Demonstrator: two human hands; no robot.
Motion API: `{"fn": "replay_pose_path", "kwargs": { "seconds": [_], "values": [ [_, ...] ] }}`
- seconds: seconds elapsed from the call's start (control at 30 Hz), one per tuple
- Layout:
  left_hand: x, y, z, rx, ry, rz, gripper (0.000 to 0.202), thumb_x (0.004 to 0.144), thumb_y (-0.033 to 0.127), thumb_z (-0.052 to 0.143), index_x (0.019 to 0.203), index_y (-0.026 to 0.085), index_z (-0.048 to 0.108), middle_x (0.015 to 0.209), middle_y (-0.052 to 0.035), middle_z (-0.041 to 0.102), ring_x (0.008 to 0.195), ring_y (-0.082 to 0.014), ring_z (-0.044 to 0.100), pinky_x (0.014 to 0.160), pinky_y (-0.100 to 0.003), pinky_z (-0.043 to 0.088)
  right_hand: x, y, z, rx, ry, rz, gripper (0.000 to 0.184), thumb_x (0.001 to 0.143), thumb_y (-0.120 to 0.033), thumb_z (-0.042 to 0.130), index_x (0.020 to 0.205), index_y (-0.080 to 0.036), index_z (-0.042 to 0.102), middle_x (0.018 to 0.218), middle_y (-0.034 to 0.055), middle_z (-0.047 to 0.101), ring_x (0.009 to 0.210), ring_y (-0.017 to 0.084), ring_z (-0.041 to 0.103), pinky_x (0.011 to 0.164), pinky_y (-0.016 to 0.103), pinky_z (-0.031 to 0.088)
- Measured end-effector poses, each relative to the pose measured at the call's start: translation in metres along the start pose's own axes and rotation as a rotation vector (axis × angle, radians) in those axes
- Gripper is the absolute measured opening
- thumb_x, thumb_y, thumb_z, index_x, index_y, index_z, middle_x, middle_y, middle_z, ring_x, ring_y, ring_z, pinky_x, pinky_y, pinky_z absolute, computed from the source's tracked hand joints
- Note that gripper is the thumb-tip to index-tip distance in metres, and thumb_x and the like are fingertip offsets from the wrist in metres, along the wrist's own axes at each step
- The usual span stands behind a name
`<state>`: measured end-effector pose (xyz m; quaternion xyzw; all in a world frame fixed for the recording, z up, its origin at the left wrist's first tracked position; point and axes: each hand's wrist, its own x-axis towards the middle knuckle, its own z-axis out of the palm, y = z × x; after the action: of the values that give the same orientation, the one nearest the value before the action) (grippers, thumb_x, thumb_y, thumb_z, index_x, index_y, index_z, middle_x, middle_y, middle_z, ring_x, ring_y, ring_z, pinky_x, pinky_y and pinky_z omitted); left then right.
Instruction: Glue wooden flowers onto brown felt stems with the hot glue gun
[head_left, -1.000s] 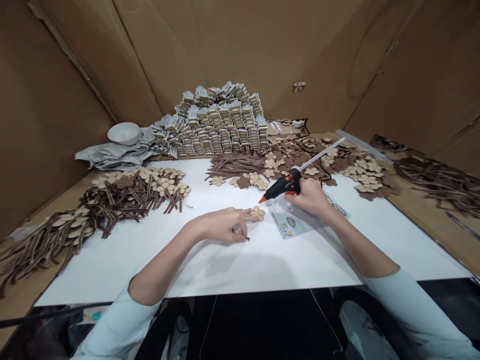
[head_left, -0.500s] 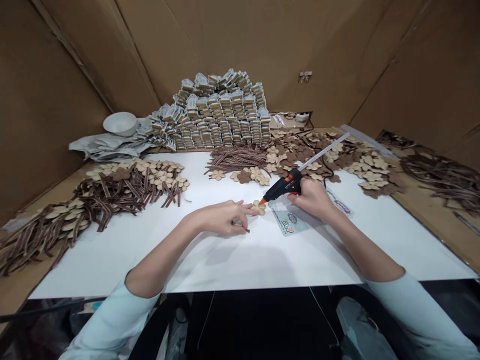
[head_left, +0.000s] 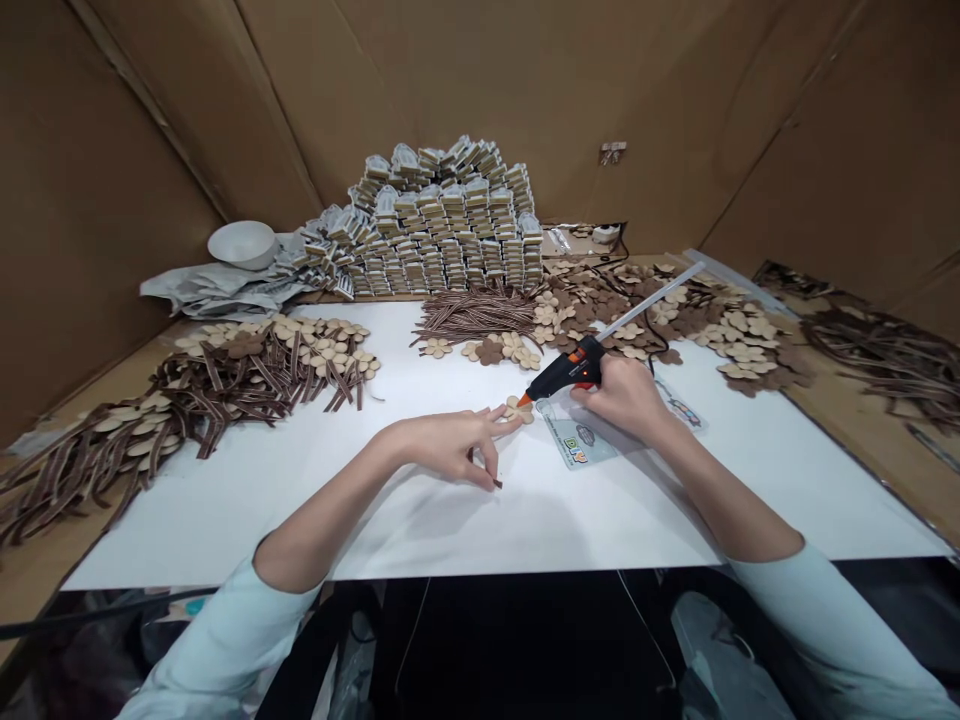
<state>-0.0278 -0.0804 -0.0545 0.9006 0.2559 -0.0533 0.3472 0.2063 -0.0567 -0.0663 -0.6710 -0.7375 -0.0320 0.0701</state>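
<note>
My right hand (head_left: 626, 398) is wrapped round the grip of a black and orange hot glue gun (head_left: 564, 370), with a long clear glue stick (head_left: 652, 302) sticking out of its back. The orange nozzle tip is at a beige felt flower (head_left: 520, 409) lying on the white board. Fingers of my left hand (head_left: 457, 445) rest on the flower's left edge. Between its thumb and a finger is pinched a brown ribbon strip (head_left: 497, 484), most of it hidden by the hand. A clear plastic card marked DIY (head_left: 581, 445) lies beneath the gun, to the flower's right.
Brown ribbons with beige flowers (head_left: 247, 370) are heaped at the left. Ribbon strips (head_left: 476, 315) and loose beige and brown flowers (head_left: 645, 300) lie at the back. Behind them rises a stack of small packs (head_left: 450, 225); a white bowl (head_left: 242, 245) sits at back left. Cardboard walls (head_left: 562, 90) surround the table.
My left thumb and finger have drawn slightly toward me with the ribbon strip, away from the flower. The glue gun stays almost in place, its tip at the flower.
</note>
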Motion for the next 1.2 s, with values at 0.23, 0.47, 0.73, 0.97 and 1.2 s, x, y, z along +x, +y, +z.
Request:
{"fn": "replay_pose_path", "kwargs": {
  "seconds": [0.23, 0.47, 0.73, 0.97, 1.2],
  "values": [
    [0.0001, -0.0006, 0.0015, -0.051, 0.021, -0.009, 0.01, 0.068, 0.023, 0.064, 0.074, 0.021, 0.071, 0.14, 0.0024, 0.031, 0.132, -0.0259, 0.016, 0.093, -0.026, 0.034, -0.0016, -0.0035, -0.0025, -0.026, -0.029, -0.007, 0.032, 0.068, -0.038, 0.05, 0.084, -0.012, 0.06, 0.077, 0.0138, 0.066, 0.074, 0.028, 0.061, 0.057, 0.03, 0.036],
    [0.0003, 0.0015, 0.0001, 0.0, -0.001, 0.006, 0.012, 0.07, 0.023, 0.062, 0.078, 0.019, 0.071, 0.141, 0.0001, 0.028, 0.133, -0.0265, 0.005, 0.095, -0.03, 0.032, -0.0017, -0.005, -0.0029, -0.031, -0.038, -0.016, 0.033, 0.068, -0.037, 0.05, 0.085, -0.011, 0.06, 0.077, 0.013, 0.067, 0.076, 0.027, 0.061, 0.057, 0.028, 0.036],
    [0.0006, 0.0017, 0.0003, 0.003, -0.033, -0.022, 0.015, 0.072, 0.026, 0.061, 0.08, 0.02, 0.071, 0.143, 0.0005, 0.024, 0.134, -0.0257, 0.002, 0.098, -0.029, 0.028, -0.0018, -0.0055, -0.0034, -0.025, -0.054, -0.019, 0.033, 0.067, -0.036, 0.048, 0.086, -0.011, 0.06, 0.079, 0.0134, 0.067, 0.075, 0.027, 0.061, 0.057, 0.028, 0.036],
    [0.0007, 0.001, 0.0006, 0.015, -0.026, -0.027, 0.014, 0.072, 0.024, 0.061, 0.08, 0.02, 0.072, 0.142, 0.0005, 0.026, 0.134, -0.0259, 0.004, 0.099, -0.029, 0.026, -0.0023, -0.0066, -0.0054, -0.034, -0.063, -0.015, 0.035, 0.068, -0.036, 0.048, 0.089, -0.01, 0.059, 0.08, 0.0149, 0.066, 0.078, 0.029, 0.061, 0.059, 0.03, 0.037],
    [0.0002, 0.0022, 0.0007, -0.005, -0.013, -0.025, 0.014, 0.071, 0.024, 0.061, 0.079, 0.02, 0.072, 0.142, 0.0009, 0.027, 0.134, -0.0255, 0.007, 0.093, -0.027, 0.032, -0.0021, -0.0059, -0.0044, -0.074, -0.061, -0.013, 0.034, 0.07, -0.036, 0.048, 0.089, -0.01, 0.059, 0.079, 0.0151, 0.066, 0.077, 0.029, 0.06, 0.057, 0.031, 0.035]
  ]
}}
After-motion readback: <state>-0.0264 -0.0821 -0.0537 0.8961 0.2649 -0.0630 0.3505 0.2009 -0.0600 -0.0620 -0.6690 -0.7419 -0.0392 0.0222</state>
